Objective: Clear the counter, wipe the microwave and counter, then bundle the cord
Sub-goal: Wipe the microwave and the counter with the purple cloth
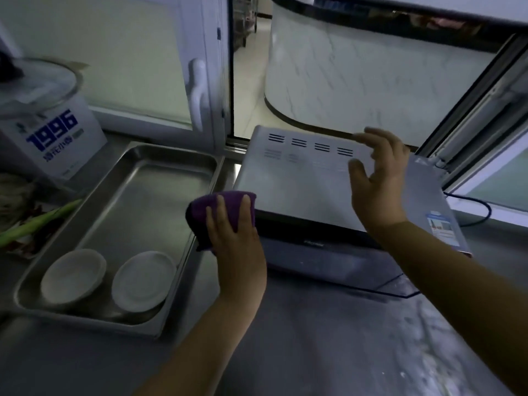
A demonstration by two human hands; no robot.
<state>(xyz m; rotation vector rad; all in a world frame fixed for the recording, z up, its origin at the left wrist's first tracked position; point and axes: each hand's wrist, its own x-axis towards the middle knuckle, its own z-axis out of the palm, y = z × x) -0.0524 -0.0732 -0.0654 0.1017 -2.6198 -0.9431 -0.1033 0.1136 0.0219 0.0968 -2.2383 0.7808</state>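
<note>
Left hand [233, 232] gripping folded purple cloth [220, 212], fingers [220, 208] curled over it, cloth pressed at front-left top corner of microwave [308, 181]. Right hand [380, 178] above microwave top near rear vents, fingers spread and relaxed, holding nothing; contact with the top not certain, image blurred there. Microwave sitting on steel table [328, 352], back toward open window frame, door side facing viewer. Cord [474, 208] running black from behind right rear corner along the sill, loose, not bundled.

Step judged: wiping of microwave top, early. Table not yet wiped; whitish smears visible at lower right.

Steel tray [120, 212] just left of microwave, two white dishes [143, 278] inside near front edge. White tub marked 1996 [54, 138] behind tray. Green stalk [37, 221] and scraps at far left.

Risks, as judged:
- Cloth held at the very corner; wide sweep leftward likely to slip off the edge and knock tray rim, rattling dishes.
- Hard push toward the back without right hand bracing: microwave liable to slide toward the window gap.
- Cord slack behind right side; shifting the microwave could pinch or drag it.
- Vents at rear: wet cloth over slots could let moisture in.
- Scraps at far left not yet cleared, likely to foul later table wiping.
</note>
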